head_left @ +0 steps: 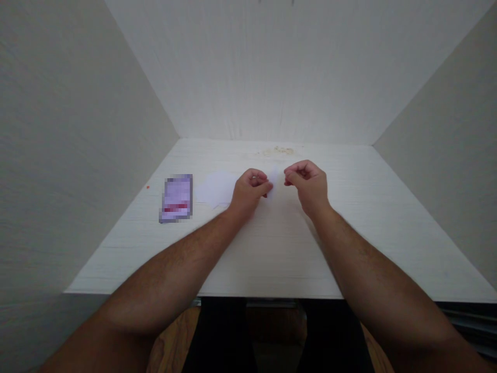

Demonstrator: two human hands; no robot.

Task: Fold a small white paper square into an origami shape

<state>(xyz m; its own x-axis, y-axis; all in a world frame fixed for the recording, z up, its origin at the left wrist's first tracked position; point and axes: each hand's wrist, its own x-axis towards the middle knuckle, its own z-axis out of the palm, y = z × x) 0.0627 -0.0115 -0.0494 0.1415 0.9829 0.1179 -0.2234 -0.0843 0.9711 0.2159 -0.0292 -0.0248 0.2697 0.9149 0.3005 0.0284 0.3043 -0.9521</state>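
My left hand (250, 191) is closed in a pinch, thumb against fingers, above the middle of the table. A thin, pale sheet of paper (275, 178) shows faintly at its fingertips, almost blending into the white tabletop. My right hand (308, 186) is just to the right, its thumb and fingers pressed together. Whether anything lies between those right fingertips is too small to tell. Beside my left hand, several white paper sheets (215, 187) lie overlapped on the table, partly hidden behind the wrist.
A blurred purple, flat rectangular thing (177, 192) with a red band lies on the left of the white table (272, 259). A small red spot (148, 187) is near the left edge. Brownish marks (279, 151) show at the back. Grey-white walls (248, 77) enclose three sides.
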